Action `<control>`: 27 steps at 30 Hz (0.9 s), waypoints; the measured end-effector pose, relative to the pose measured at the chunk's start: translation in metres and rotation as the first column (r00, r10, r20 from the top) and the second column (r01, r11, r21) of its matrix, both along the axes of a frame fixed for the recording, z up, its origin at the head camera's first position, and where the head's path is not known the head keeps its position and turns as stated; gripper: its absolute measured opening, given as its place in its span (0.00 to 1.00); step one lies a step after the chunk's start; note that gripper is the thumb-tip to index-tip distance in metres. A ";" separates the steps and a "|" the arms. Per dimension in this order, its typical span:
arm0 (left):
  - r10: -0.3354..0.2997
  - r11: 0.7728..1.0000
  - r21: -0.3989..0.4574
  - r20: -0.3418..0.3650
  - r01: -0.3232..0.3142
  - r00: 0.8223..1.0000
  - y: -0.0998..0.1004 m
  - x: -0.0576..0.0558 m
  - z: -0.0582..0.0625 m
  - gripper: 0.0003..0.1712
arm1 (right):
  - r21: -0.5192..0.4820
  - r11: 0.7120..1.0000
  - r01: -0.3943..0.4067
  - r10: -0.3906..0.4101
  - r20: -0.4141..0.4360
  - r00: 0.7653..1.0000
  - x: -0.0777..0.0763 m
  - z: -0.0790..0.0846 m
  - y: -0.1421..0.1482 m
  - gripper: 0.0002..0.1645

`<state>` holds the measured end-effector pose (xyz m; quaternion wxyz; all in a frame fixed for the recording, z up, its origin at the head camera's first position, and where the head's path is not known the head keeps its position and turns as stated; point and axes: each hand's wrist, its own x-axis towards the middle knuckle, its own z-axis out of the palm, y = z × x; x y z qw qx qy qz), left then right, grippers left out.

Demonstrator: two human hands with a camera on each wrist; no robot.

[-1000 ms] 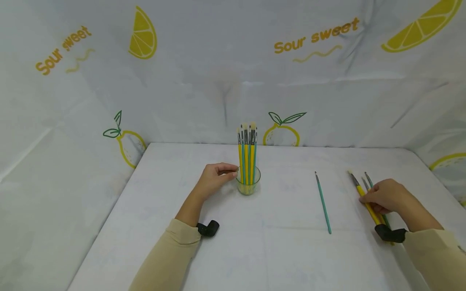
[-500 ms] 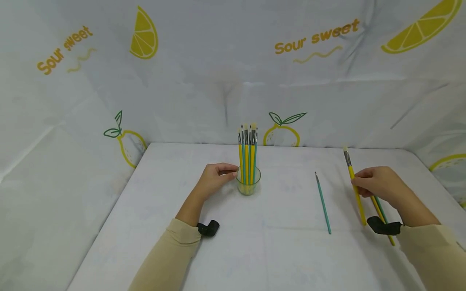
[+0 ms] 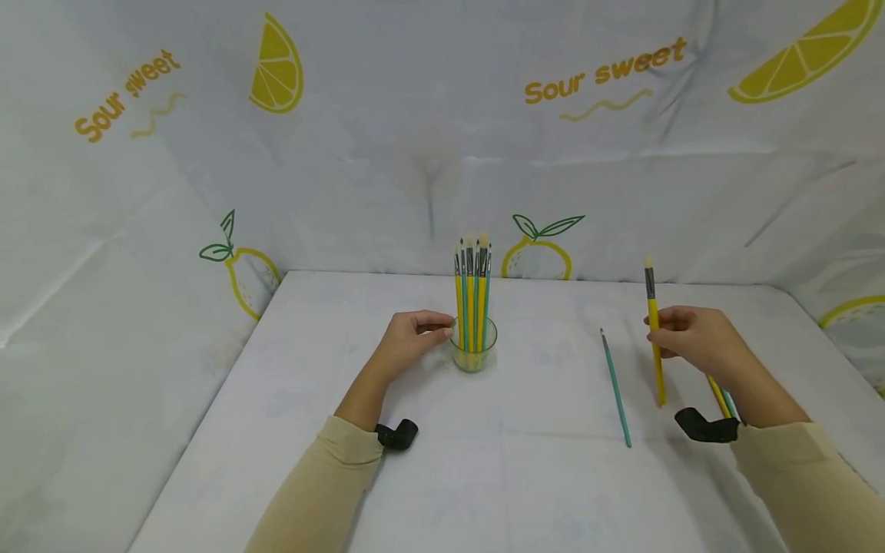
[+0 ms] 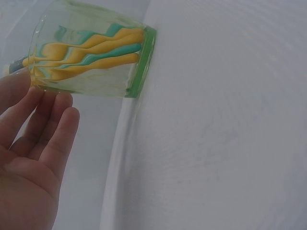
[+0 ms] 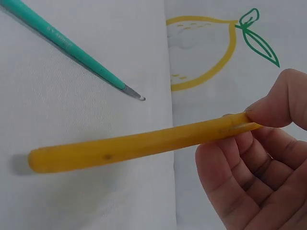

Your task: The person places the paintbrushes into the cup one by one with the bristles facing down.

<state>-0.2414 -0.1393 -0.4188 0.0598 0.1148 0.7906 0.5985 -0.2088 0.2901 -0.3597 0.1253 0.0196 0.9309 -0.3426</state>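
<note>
A clear green-tinted glass [image 3: 472, 361] stands upright on the table, holding several yellow and teal paintbrushes [image 3: 473, 296], bristles up. At its left rim, my left hand [image 3: 413, 342] holds the glass with thumb and fingertips; the left wrist view shows the brush handles through the glass [image 4: 105, 81]. My right hand [image 3: 698, 338] pinches a yellow paintbrush [image 3: 655, 346] by the handle, almost upright with pale bristles on top. In the right wrist view, the rounded handle end of that yellow paintbrush [image 5: 105, 152] points away from the fingers.
A teal paintbrush [image 3: 615, 388] lies on the white table [image 3: 553, 491] between the glass and my right hand. Under the right wrist lie a yellow brush [image 3: 719, 395] and a teal one, partly hidden. A lemon-printed sheet [image 3: 387, 207] hangs behind the table.
My right hand has picked up the yellow paintbrush from the right-hand group, raised it toward upright and carried it left. My left hand has stayed at the glass.
</note>
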 end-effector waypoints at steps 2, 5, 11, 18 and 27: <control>0.005 1.000 -0.003 0.001 -0.005 1.000 0.000 0.000 0.000 0.13 | -0.010 1.000 -0.004 0.004 -0.021 1.000 0.000 0.000 -0.002 0.34; 0.001 1.000 -0.008 -0.011 -0.001 1.000 0.001 0.000 -0.001 0.12 | -0.030 1.000 0.001 -0.002 -0.048 0.999 0.000 0.001 -0.007 0.35; -0.013 1.000 -0.013 -0.032 0.013 0.999 -0.001 -0.001 -0.002 0.11 | -0.038 0.999 0.025 -0.029 -0.085 0.996 0.000 0.004 -0.016 0.35; -0.016 1.000 -0.010 -0.022 0.016 1.000 -0.001 -0.001 -0.003 0.12 | -0.092 0.996 0.018 -0.032 -0.150 0.988 -0.003 0.004 -0.033 0.32; -0.010 1.000 -0.018 -0.020 0.010 1.000 -0.001 -0.001 -0.005 0.12 | -0.251 0.968 0.026 -0.091 -0.251 0.964 -0.015 0.010 -0.071 0.30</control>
